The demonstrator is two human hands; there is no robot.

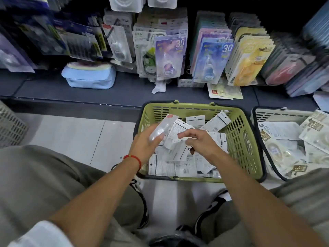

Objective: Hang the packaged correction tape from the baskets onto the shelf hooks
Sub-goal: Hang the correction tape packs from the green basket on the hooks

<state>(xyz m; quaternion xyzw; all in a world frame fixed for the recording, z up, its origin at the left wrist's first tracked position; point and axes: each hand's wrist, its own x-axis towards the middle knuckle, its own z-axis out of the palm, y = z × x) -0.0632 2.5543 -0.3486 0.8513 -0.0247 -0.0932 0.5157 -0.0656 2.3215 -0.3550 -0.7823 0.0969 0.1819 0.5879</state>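
Dark shelf with full hooks stands past both hands, packs hanging in rows. Just under the hands sits a green basket on the pale floor, full of white correction tape packs. The left hand, with a red string on its wrist, holds one clear pack with curled fingers. The right hand hangs over the pile, fingers loosely bent; I cannot tell if it holds a pack. To the right of that hand sits a white basket with more packs.
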